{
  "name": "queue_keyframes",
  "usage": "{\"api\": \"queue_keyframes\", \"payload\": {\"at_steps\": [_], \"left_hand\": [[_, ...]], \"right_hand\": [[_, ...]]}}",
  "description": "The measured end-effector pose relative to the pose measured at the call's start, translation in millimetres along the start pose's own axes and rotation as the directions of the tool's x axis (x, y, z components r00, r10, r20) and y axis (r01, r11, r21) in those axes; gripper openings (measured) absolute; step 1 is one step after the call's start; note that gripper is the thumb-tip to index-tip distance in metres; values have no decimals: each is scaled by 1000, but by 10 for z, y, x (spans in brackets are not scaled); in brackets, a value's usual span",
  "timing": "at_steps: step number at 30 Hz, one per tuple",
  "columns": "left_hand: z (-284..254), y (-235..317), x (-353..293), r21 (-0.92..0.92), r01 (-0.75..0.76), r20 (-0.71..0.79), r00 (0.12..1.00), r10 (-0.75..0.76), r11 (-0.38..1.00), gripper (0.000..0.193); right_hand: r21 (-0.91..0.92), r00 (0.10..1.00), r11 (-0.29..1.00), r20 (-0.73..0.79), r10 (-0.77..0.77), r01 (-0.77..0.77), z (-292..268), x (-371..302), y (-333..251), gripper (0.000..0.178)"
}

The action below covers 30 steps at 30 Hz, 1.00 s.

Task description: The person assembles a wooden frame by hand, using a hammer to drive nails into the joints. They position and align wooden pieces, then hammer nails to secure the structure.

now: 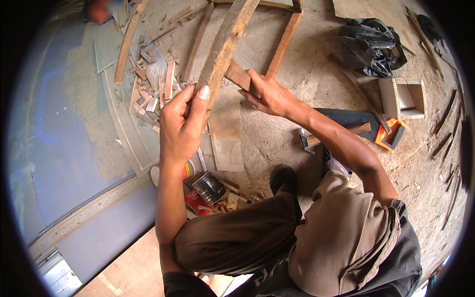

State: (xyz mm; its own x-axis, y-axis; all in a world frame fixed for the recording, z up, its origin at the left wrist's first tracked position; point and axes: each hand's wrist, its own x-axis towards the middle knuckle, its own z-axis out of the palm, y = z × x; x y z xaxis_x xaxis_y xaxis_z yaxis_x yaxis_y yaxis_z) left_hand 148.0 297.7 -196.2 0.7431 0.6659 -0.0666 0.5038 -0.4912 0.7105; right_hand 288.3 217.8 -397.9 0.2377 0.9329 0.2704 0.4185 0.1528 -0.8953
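My left hand [183, 121] is closed around the lower end of a long, rough wooden bar [225, 47], its thumb lying along the top face. The bar slants up and away to the right. My right hand [269, 94] grips a short flat wooden piece [238, 75] between thumb and fingers. That piece's far end meets the right side of the bar; whether it is fixed there I cannot tell. Beyond the bar, a brown wooden leg [284, 44] and a crosspiece look like parts of the same frame.
Wood offcuts [143, 99] lie heaped left of the bar. A handsaw with an orange handle [391, 134] and a hammer [309, 140] rest under my right forearm. Nearby are a black plastic bag [371, 47], a small open box [403, 99] and a dark can [209, 188].
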Motion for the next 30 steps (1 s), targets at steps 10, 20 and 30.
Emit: {"api": "queue_keyframes", "payload": {"at_steps": [10, 20, 30], "left_hand": [[-1, -6, 6, -27, 11, -1, 1000, -11, 1000, 34], [-35, 86, 40, 81, -50, -42, 998, 54, 995, 33], [-20, 18, 23, 33, -24, -31, 999, 25, 999, 32]], "right_hand": [[14, 1000, 1000, -12, -2, 2, -77, 30, -21, 41], [18, 999, 999, -4, -34, 34, -83, 40, -39, 44], [33, 999, 999, 9, -42, 42, -48, 43, 15, 46]]}}
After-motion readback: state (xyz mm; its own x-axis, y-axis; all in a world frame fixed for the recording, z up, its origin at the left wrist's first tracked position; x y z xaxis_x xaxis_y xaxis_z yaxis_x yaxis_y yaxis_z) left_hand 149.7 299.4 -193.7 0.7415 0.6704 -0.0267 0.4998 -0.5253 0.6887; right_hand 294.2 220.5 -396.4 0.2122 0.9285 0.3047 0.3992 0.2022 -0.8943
